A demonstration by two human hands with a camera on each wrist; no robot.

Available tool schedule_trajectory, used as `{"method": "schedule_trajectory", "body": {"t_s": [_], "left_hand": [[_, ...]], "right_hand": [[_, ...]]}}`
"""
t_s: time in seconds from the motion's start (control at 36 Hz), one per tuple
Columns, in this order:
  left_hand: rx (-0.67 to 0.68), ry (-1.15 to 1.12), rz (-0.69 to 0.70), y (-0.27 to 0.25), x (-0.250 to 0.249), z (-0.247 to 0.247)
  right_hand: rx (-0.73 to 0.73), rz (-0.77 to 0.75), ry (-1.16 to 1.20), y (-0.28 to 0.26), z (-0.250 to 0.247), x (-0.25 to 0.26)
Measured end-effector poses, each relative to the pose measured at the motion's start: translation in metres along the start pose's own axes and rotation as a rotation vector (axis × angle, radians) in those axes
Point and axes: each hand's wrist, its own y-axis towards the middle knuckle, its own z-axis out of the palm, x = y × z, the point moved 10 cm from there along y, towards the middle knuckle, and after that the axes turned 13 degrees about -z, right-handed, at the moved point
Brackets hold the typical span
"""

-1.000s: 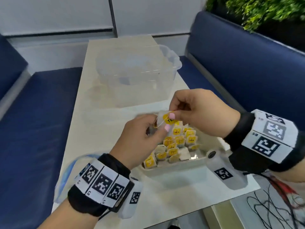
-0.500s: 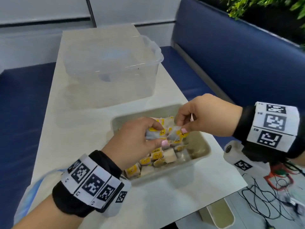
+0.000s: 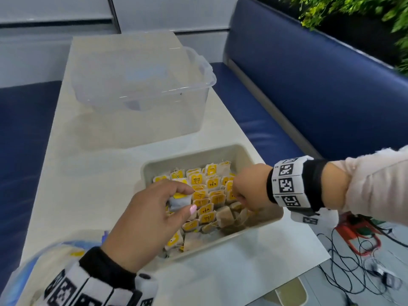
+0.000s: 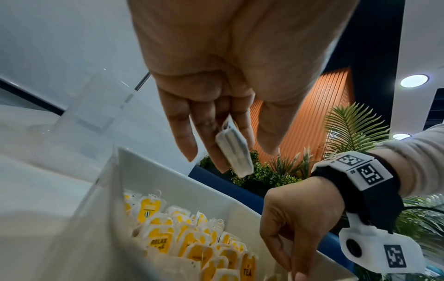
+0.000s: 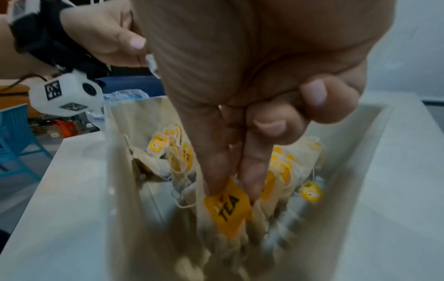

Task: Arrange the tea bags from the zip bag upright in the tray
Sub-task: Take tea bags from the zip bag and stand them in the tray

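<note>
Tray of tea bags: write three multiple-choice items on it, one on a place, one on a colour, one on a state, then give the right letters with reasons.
1. Where does the clear tub stand?
A. beyond the tray
B. inside the tray
C. on the bench

2. What colour are the tea bag tags?
A. green
B. yellow
C. red

3. What is the left hand doing?
A. lying flat on the table
B. gripping the tub
C. holding a tea bag over the tray

Answers:
1 A, the tub sits farther up the table than the tray.
2 B, the tags show yellow with dark print.
3 C, a pale tea bag sits between its fingers, while the right hand pinches a tag low in the tray.
</note>
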Motion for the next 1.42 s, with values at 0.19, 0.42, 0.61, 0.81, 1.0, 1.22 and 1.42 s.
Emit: {"method": "schedule_trajectory", "body": {"t_s": [0.19,0.42,0.61,0.81,1.0,1.22,1.42], "left_hand": [[-0.003,-0.001,-0.015,-0.005,0.009,-0.003],[0.013,-0.017,0.001,-0.008,0.006,-0.001],[0.023,-0.011,0.016,-0.008,0.004,-0.001],[0.021,0.002,0.059,-0.008,-0.002,-0.001],[0.043,-0.025,0.096,-0.005,-0.011,0.005],[0.099,0.061,0.088,0.008,-0.015,0.020],[0.192,0.030,-0.015,0.025,-0.015,0.038]], "right_hand": [[0.053,0.078,-0.012,0.012,0.010,-0.006],[0.028,0.122,0.039,0.015,0.012,-0.009],[0.044,0.133,0.046,0.016,0.014,-0.009],[0.002,0.127,0.065,0.013,0.011,-0.010],[-0.011,0.145,0.073,0.009,0.007,-0.013],[-0.082,0.125,0.143,-0.001,-0.010,-0.016],[-0.251,0.059,0.326,-0.020,-0.036,-0.018]]}}
